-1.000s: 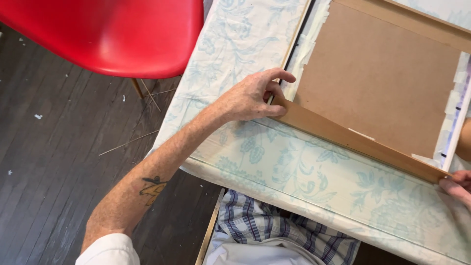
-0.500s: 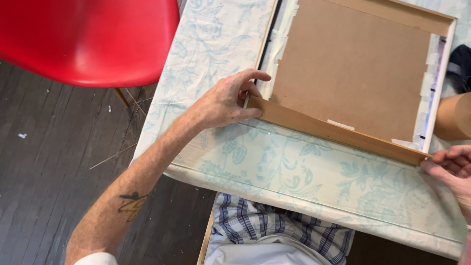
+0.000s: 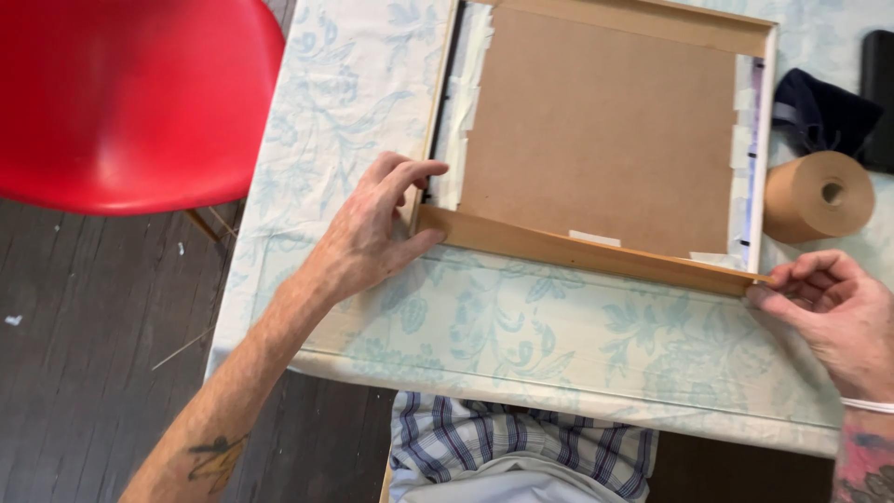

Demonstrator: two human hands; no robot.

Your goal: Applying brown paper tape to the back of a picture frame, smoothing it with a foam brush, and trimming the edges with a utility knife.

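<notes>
A wooden picture frame (image 3: 587, 250) lies face down on the table, its brown backing board (image 3: 596, 126) held in with strips of pale tape. My left hand (image 3: 368, 233) grips the frame's near left corner, thumb along the front rail and fingers on the left side. My right hand (image 3: 833, 312) pinches the near right corner between thumb and fingertips. Both hands rest on the pale floral tablecloth (image 3: 521, 335).
A roll of brown paper tape (image 3: 819, 196) stands right of the frame, with a dark cloth pouch (image 3: 819, 112) and a black object (image 3: 877, 84) behind it. A red chair (image 3: 130, 93) stands at the table's left edge over dark floorboards.
The view has swung right, so the whole frame and the tape roll now show. My right hand has come fully into view at the frame's right corner. My left hand keeps its hold.
</notes>
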